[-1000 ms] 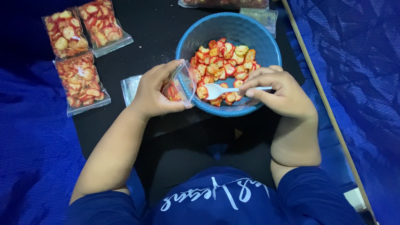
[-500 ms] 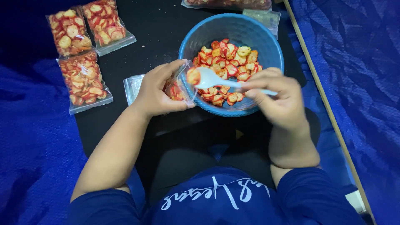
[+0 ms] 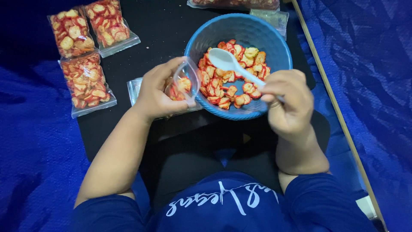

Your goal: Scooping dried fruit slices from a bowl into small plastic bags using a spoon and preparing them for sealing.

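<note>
From my station the head view is evenly lit from above, bright at the centre and falling off into deep shade at the upper left corner. The blue bowl carries a soft sheen on its inner wall, and the white spoon is close to overexposed. Focus is sharp on both hands. I note saturated blues in the cloth, with faint shadows beneath the forearms.
</note>
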